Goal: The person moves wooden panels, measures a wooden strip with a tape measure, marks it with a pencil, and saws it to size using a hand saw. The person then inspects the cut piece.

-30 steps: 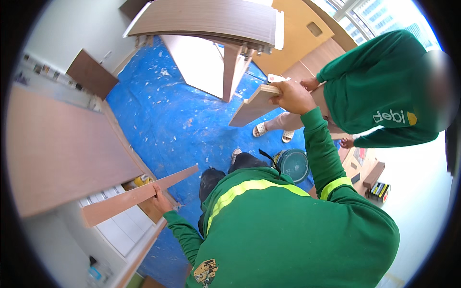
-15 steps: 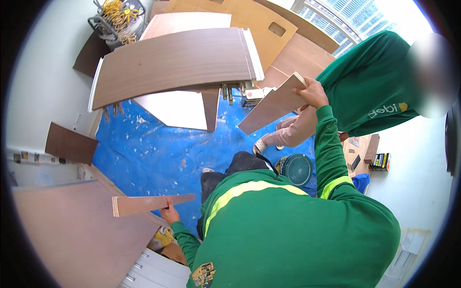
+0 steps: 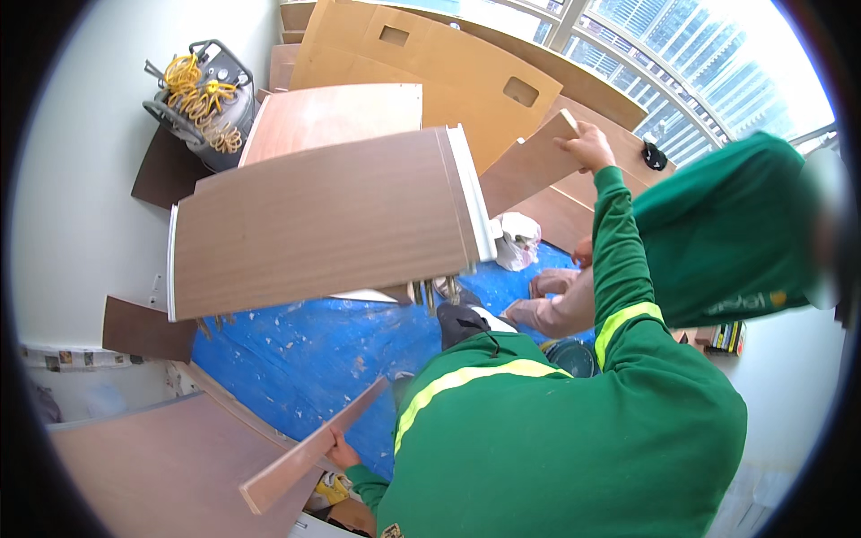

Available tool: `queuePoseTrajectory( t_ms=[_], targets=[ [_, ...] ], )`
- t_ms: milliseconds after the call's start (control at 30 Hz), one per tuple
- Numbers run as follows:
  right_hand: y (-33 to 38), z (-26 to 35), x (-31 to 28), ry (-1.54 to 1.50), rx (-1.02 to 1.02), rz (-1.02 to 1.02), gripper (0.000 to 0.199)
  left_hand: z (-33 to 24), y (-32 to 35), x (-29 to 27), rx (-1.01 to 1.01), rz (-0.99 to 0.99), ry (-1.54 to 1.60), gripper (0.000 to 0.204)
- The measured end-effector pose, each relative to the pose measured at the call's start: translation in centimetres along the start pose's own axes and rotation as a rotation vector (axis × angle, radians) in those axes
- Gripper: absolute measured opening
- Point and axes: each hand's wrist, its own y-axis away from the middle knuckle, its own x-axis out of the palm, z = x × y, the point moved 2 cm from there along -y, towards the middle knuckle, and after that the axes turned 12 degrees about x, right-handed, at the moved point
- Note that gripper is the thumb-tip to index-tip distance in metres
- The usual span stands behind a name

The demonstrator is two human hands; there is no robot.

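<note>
Your left hand (image 3: 342,451) pinches a long thin board (image 3: 296,464); your right hand (image 3: 588,148) pinches a wider board (image 3: 529,167).

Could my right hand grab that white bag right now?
Probably not as things stand: your right hand is gripping a wooden board, so it isn't free. The white bag itself looks mostly uncovered, so letting go of the board first would likely help.

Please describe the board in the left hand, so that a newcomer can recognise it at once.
Find the blue floor sheet; near its lower edge, the person's left hand grips the board. It is a long, pale brown strip, much narrower than the broad brown panel partly behind it.
</note>
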Motion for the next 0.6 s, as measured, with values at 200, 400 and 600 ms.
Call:
queuePoseTrajectory(
  t_ms=[200, 400, 600],
  targets=[
    [-16.8, 6.0, 4.2, 0.147, -0.107, 0.155, 0.062, -4.1, 6.0, 5.2, -0.173, -0.118, 0.177, 0.054],
    [-30.0, 14.4, 9.1, 0.318, -0.224, 0.277, 0.06, -6.4, 12.3, 4.7, -0.577, -0.264, 0.258, 0.067],
    [-44.7, 16.5, 12.8, 0.525, -0.435, -0.159, 0.053, -15.6, 14.8, 9.4, -0.551, -0.386, 0.371, 0.071]
  ],
)
